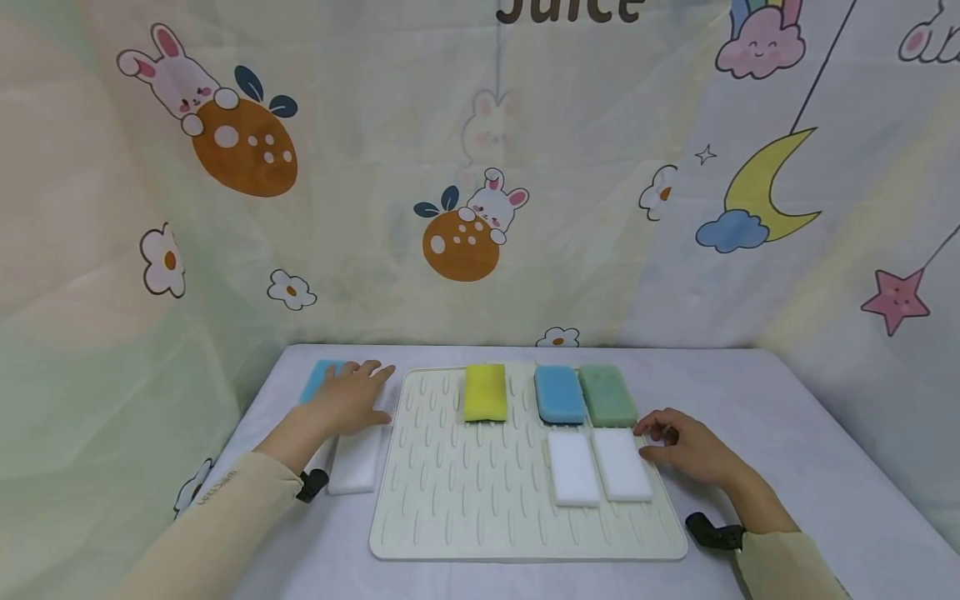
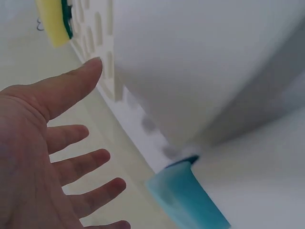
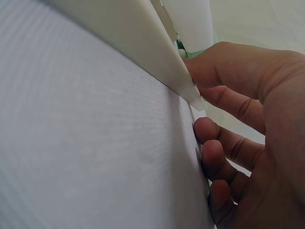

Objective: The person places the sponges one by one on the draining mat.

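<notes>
My left hand (image 1: 347, 402) hovers with spread fingers over the left side of the table, and its palm shows bare in the left wrist view. Beneath and beside it lie a white sponge (image 1: 354, 462) and a blue sponge (image 1: 318, 377), partly hidden by the hand. My right hand (image 1: 686, 446) is at the right edge of a cream ribbed mat (image 1: 457, 500), fingers loosely bent, thumb touching the edge. Close to those fingertips lies a white sponge (image 1: 621, 467), with another white sponge (image 1: 573, 471) left of it on the mat.
Along the mat's back edge sit a yellow sponge (image 1: 485, 392), a blue sponge (image 1: 560, 394) and a green sponge (image 1: 606, 396). The white tablecloth (image 1: 795, 442) extends right of the mat. A printed curtain (image 1: 360, 208) hangs behind the table.
</notes>
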{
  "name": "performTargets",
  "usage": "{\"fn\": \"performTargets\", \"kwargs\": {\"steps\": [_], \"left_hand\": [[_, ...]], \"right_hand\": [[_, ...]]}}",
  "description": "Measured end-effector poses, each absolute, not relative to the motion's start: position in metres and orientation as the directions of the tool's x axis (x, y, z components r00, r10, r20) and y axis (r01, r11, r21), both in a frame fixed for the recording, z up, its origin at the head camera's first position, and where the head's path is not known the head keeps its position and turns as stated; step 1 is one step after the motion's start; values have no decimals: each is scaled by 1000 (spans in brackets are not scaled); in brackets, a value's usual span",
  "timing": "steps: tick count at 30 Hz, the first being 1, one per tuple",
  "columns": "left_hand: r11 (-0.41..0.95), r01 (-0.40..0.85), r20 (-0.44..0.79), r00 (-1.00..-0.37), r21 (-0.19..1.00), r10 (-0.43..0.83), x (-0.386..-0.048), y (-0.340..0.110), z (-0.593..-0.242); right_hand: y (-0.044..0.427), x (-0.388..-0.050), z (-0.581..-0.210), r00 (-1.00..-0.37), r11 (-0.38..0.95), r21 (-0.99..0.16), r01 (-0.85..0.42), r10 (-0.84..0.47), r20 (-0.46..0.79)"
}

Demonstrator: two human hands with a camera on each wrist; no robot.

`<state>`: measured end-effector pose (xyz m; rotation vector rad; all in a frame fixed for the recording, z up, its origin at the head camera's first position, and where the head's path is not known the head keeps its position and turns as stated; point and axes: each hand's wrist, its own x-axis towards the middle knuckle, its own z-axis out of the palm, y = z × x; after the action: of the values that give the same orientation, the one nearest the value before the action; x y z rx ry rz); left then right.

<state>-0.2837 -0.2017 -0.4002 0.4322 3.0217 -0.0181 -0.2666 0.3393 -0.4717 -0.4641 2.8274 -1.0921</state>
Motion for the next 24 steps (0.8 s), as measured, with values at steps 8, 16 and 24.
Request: {"fn": "performTargets", "kwargs": {"steps": [8, 16, 24], "left_hand": [[969, 247, -95, -965, -6, 245, -289, -226, -404], [980, 194, -121, -973, 45, 198, -295, -246, -405], [981, 175, -137, -973, 88, 186, -300, -262, -409]], "right_hand": [[339, -266, -470, -949, 697, -668, -262, -311, 47], [340, -266, -471, -948, 692, -672, -263, -313, 48], [340, -266, -472, -948, 689, -675, -264, -314, 51]]}}
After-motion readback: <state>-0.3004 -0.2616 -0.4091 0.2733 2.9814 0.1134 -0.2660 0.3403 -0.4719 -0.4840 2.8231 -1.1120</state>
